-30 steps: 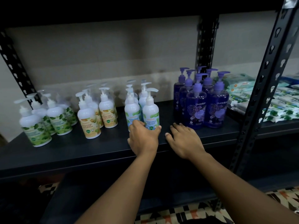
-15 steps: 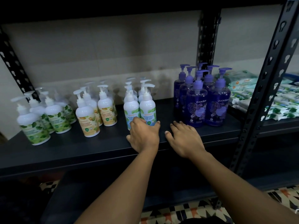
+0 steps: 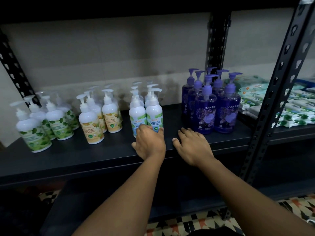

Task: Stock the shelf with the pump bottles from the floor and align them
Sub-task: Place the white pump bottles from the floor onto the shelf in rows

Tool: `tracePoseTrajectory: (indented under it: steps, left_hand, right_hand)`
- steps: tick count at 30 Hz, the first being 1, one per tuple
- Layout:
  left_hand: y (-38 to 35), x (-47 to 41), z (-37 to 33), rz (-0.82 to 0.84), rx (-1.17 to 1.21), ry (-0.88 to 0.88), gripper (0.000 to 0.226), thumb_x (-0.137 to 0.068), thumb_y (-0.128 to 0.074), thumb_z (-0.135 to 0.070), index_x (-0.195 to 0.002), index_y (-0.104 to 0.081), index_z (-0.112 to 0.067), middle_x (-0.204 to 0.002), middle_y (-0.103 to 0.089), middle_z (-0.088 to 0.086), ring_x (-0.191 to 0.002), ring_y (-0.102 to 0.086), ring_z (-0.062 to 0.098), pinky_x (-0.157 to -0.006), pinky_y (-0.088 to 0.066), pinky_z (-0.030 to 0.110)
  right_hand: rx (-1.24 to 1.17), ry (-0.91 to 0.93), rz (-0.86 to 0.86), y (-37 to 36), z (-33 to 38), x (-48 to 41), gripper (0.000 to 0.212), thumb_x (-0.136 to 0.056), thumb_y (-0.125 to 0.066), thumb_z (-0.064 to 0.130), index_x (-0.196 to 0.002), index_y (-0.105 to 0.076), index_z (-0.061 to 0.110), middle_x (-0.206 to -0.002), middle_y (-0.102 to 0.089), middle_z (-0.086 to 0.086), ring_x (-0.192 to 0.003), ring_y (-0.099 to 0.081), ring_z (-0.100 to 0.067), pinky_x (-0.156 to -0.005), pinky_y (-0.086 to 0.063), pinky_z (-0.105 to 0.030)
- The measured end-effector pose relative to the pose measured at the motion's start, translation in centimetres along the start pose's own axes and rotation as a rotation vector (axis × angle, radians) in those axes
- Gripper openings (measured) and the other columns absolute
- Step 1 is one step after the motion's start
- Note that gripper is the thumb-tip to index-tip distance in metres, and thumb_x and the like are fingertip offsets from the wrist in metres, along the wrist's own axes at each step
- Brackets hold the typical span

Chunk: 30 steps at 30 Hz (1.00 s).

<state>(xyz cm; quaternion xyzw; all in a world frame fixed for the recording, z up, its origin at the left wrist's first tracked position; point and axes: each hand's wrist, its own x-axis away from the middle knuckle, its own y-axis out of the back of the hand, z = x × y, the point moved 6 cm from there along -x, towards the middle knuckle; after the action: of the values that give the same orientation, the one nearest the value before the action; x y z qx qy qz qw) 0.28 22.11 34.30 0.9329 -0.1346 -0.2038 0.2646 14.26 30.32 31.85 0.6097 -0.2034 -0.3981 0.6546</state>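
Four groups of pump bottles stand upright on the dark grey metal shelf board [image 3: 85,155]. Furthest left are the white plastic pump bottles with green leaf labels [image 3: 32,132], loosely bunched. Next come the white pump bottles with yellow labels [image 3: 91,125]. In the middle, the white pump bottles with blue-green mint labels [image 3: 154,114] stand in two close files running back towards the wall. Across a bare gap to the right sit the translucent purple pump bottles [image 3: 206,109], packed tightly together.

The person's left hand [image 3: 150,143] reaches in over the shelf's front edge. Its fingers lie against the lower fronts of the two foremost mint bottles and the thumb is splayed out to the left. The fingertips are hidden behind the knuckles, so it looks to me like a push with straight fingers rather than a grip. The right hand [image 3: 192,147] lies palm down on the board in the gap between the mint and purple groups. Its fingers are spread and straight, holding nothing, with the tips just beside the base of the nearest purple bottle.

A black perforated steel upright [image 3: 276,92] rises on the right, and beyond it green-and-white wipe packs [image 3: 293,108] are stacked on the neighbouring shelf. Patterned floor tiles [image 3: 196,220] show below
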Motion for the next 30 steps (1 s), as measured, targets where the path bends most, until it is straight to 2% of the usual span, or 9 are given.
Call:
tracePoseTrajectory:
  steps: [5, 7, 9, 13, 15, 17, 21, 25, 30]
  left_hand:
    - [0.3, 0.1, 0.2, 0.037, 0.054, -0.001, 0.043, -0.078, -0.078, -0.053, -0.103, -0.059, -0.023, -0.11, -0.064, -0.004, -0.101, -0.064, 0.021, -0.092, -0.039, 0.04]
    - [0.9, 0.3, 0.5, 0.056, 0.139, -0.037, 0.042, -0.077, -0.079, -0.05, -0.099, -0.057, -0.022, -0.108, -0.062, -0.004, -0.098, -0.063, 0.02, -0.093, -0.047, 0.041]
    - [2.3, 0.7, 1.2, 0.087, 0.234, -0.075, 0.037, -0.079, -0.079, -0.043, -0.096, -0.053, -0.022, -0.104, -0.059, -0.003, -0.095, -0.063, 0.019, -0.086, -0.052, 0.039]
    - [6.3, 2.2, 4.0, 0.184, 0.329, -0.171, 0.026, -0.084, -0.077, -0.034, -0.094, -0.057, -0.022, -0.091, -0.065, -0.002, -0.08, -0.063, 0.009, -0.074, -0.051, 0.027]
    - [8.9, 3.2, 6.0, 0.262, 0.363, -0.178, 0.021, -0.087, -0.076, -0.029, -0.097, -0.06, -0.02, -0.086, -0.066, -0.001, -0.065, -0.059, 0.001, -0.065, -0.049, 0.016]
    - [11.7, 4.2, 8.3, 0.323, 0.376, -0.168, 0.017, -0.089, -0.075, -0.025, -0.097, -0.061, -0.02, -0.084, -0.065, -0.001, -0.06, -0.056, -0.001, -0.059, -0.047, 0.01]
    - [16.9, 5.2, 14.0, 0.36, 0.311, -0.121, 0.011, -0.09, -0.074, -0.028, -0.093, -0.064, -0.023, -0.082, -0.064, -0.005, -0.063, -0.057, 0.0, -0.064, -0.05, 0.017]
    - [21.1, 6.2, 19.9, 0.339, 0.242, -0.027, 0.011, -0.09, -0.074, -0.033, -0.091, -0.064, -0.028, -0.086, -0.067, -0.001, -0.078, -0.068, 0.019, -0.076, -0.056, 0.034]
    - [23.3, 8.3, 27.2, 0.35, 0.215, 0.115, 0.011, -0.094, -0.07, -0.032, -0.096, -0.063, -0.024, -0.092, -0.065, 0.002, -0.083, -0.067, 0.017, -0.074, -0.052, 0.026]
  right_hand:
    - [-0.052, -0.009, 0.051, 0.4, 0.0, -0.1, 0.065, -0.104, -0.026, 0.054, -0.156, -0.033, 0.016, -0.165, -0.026, -0.002, -0.153, -0.017, -0.019, -0.123, -0.014, -0.038]
    - [-0.117, -0.021, 0.068, 0.7, 0.1, 0.2, 0.065, -0.103, -0.031, 0.055, -0.154, -0.037, 0.016, -0.164, -0.028, -0.002, -0.153, -0.018, -0.019, -0.122, -0.012, -0.038]
    - [-0.197, -0.027, 0.046, 1.2, 0.5, 1.1, 0.061, -0.1, -0.04, 0.055, -0.149, -0.046, 0.018, -0.16, -0.036, -0.001, -0.15, -0.026, -0.018, -0.122, -0.014, -0.038]
    - [-0.414, 0.009, -0.065, 2.4, 2.6, 3.7, 0.039, -0.094, -0.058, 0.048, -0.123, -0.069, 0.024, -0.127, -0.064, 0.005, -0.122, -0.056, -0.015, -0.108, -0.039, -0.035]
    - [-0.565, 0.037, -0.099, 2.9, 4.5, 5.5, 0.028, -0.092, -0.063, 0.042, -0.112, -0.072, 0.025, -0.112, -0.068, 0.007, -0.109, -0.061, -0.011, -0.1, -0.046, -0.033]
    - [-0.698, 0.066, -0.095, 2.9, 6.9, 7.4, 0.02, -0.092, -0.066, 0.036, -0.107, -0.074, 0.024, -0.105, -0.07, 0.01, -0.101, -0.062, -0.005, -0.093, -0.048, -0.025]
    - [-0.854, 0.112, 0.013, 1.0, 12.1, 10.7, 0.015, -0.092, -0.068, 0.035, -0.101, -0.075, 0.025, -0.096, -0.072, 0.013, -0.092, -0.064, 0.001, -0.083, -0.049, -0.018]
    - [-0.901, 0.135, 0.172, -3.0, 16.7, 13.5, 0.014, -0.093, -0.067, 0.037, -0.101, -0.074, 0.028, -0.093, -0.072, 0.013, -0.087, -0.064, 0.001, -0.071, -0.044, -0.009]
    - [-0.914, 0.117, 0.391, -10.0, 20.2, 16.5, 0.016, -0.097, -0.063, 0.038, -0.106, -0.07, 0.027, -0.094, -0.067, 0.013, -0.084, -0.062, 0.0, -0.066, -0.042, -0.009]
